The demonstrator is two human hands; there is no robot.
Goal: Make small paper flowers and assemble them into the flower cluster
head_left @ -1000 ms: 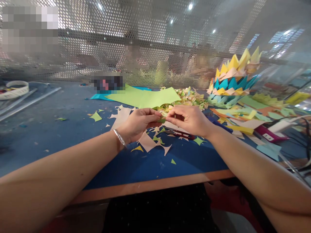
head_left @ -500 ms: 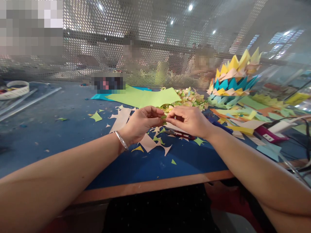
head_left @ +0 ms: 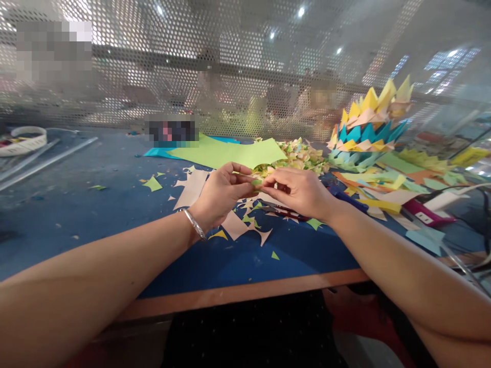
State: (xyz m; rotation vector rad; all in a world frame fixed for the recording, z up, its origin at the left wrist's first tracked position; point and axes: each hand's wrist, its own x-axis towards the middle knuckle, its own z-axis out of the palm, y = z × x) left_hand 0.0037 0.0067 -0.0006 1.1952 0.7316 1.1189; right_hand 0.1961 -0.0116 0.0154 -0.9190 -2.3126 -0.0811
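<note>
A small green paper piece (head_left: 257,182) is pinched between my two hands above the blue table. My left hand (head_left: 226,191), with a silver bangle at the wrist, grips it from the left with thumb and fingers. From the right, the fingertips of my right hand (head_left: 295,189) close on its other side. Below the hands lie pink and green paper scraps (head_left: 235,226) and dark red scissors (head_left: 287,212), partly hidden. Just behind them are a large green sheet (head_left: 230,153) and a heap of small folded paper pieces (head_left: 307,156).
A tiered paper crown-like stack (head_left: 364,130) stands at the back right. Near it lie coloured strips (head_left: 383,197), a magenta power strip (head_left: 425,213) and cables. A white tape roll (head_left: 28,138) and clear rods sit at the left. Perforated metal panelling (head_left: 153,76) rises behind the table (head_left: 88,204).
The fingers of my left hand have shifted slightly, and the green piece between the fingertips shows a flatter face. Both hands stay in nearly the same place.
</note>
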